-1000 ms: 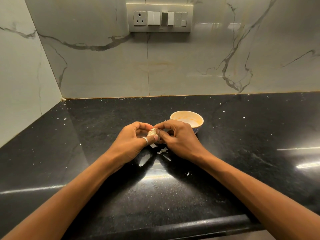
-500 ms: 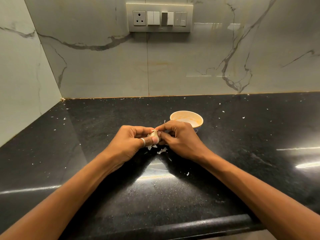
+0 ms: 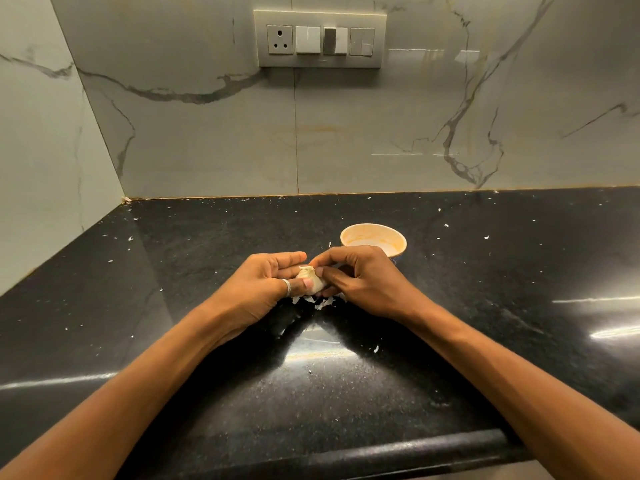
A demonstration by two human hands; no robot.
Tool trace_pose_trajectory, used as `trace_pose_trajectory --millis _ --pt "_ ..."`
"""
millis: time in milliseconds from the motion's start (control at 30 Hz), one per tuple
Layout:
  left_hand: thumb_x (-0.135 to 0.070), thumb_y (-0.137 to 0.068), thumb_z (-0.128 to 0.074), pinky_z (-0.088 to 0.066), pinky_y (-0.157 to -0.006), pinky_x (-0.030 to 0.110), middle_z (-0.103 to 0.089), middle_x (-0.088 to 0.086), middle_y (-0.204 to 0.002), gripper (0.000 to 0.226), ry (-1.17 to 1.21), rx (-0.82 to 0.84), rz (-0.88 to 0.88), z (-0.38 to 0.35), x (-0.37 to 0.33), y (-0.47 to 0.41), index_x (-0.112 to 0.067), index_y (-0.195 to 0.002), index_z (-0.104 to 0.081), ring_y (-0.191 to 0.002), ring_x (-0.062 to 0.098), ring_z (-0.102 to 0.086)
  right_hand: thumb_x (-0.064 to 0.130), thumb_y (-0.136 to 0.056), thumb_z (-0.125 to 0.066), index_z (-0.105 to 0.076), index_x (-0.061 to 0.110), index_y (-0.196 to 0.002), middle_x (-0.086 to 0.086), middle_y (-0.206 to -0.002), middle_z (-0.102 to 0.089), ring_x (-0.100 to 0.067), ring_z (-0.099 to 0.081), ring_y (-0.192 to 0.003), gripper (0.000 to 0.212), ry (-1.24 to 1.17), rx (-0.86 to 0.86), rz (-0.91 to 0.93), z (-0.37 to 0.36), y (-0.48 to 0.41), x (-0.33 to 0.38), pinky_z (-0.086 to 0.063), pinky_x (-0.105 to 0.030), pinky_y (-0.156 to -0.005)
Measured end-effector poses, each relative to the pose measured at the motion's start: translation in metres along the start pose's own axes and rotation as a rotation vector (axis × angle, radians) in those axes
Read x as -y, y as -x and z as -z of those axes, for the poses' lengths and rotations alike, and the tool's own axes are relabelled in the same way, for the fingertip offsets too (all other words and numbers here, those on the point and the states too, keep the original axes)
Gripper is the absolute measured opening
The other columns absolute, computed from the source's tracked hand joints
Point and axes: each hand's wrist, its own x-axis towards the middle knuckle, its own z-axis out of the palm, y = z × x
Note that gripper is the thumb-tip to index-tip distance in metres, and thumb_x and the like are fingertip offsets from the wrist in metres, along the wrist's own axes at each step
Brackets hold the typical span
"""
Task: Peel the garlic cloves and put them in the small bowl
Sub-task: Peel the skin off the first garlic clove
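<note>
**A:** Anything in the left hand (image 3: pixel 266 287)?

**B:** Yes, curled round the garlic (image 3: pixel 313 284), with the thumb pressed flat on its pale side. Silver ring (image 3: pixel 285 287) worn on that thumb.

**A:** And the right hand (image 3: pixel 360 282)?

**B:** Gripping the same garlic from the other side, fingertips pinching at its papery top.

**A:** Whereabouts over the countertop (image 3: pixel 485 306)?

**B:** Held just above it, roughly midway between front edge and back edge, well away from the back left corner.

**A:** And the small bowl (image 3: pixel 397 252)?

**B:** Standing upright just behind the right hand, toward the back edge, its near side hidden by the knuckles. Pale orange inside. Cannot tell whether holding any cloves.

**A:** Anything underneath?

**B:** Torn peel scraps (image 3: pixel 323 303) lying on the black stone right below both hands. Finer white flecks scattered out toward the back edge.

**A:** On the wall?

**B:** A switch plate (image 3: pixel 320 39), high above the back edge, set into marble tile.
</note>
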Motion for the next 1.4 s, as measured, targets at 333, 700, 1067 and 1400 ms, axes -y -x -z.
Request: trace_pose_trajectory --millis 333,700,1067,1400 --pt "0.016 -0.09 -0.058 -0.049 -0.104 0.029 -0.069 0.007 -0.126 0.061 -0.034 0.057 0.022 0.004 -0.001 -0.002 0.002 -0.147 -0.042 -0.114 0.017 -0.068 0.009 -0.091 -0.072 -0.075 0.01 -0.098 0.021 -0.085 -0.06 0.003 -0.059 -0.078 0.008 0.313 -0.025 0.235 0.003 0.0 0.003 -0.041 -0.009 -0.074" --pt "0.015 -0.091 -0.058 -0.055 -0.096 0.028 -0.072 0.01 -0.121 0.051 -0.009 0.112 -0.012 0.002 -0.005 0.001 -0.002 -0.139 -0.052 -0.112 0.022 -0.069 0.011 -0.098 -0.06 -0.067 0.007 -0.096 -0.002 -0.088 -0.063 -0.012 -0.055 -0.076 0.008 0.459 -0.053 0.325 -0.006 0.001 0.004 -0.045 -0.025 -0.07" --pt "-0.011 -0.078 -0.084 -0.058 -0.077 0.026 -0.076 0.007 -0.1 0.036 -0.078 -0.111 -0.026 -0.006 -0.007 0.006 -0.011 -0.11 -0.068 -0.088 0.018 -0.075 0.012 -0.096 -0.06 -0.07 0.013 -0.092 0.007 -0.083 -0.071 -0.008 -0.067 -0.075 0.011 0.309 -0.115 0.048 -0.01 -0.002 0.002 -0.056 -0.036 -0.072" --pt "0.003 -0.087 -0.068 -0.059 -0.092 0.036 -0.075 0.018 -0.104 0.021 0.239 -0.154 -0.037 -0.002 -0.005 0.002 -0.001 -0.108 -0.068 -0.1 0.031 -0.073 0.009 -0.098 -0.058 -0.068 0.009 -0.09 0.002 -0.075 -0.069 -0.011 -0.069 -0.066 0.012 0.326 -0.136 -0.002 -0.009 -0.002 0.002 -0.057 -0.042 -0.072"
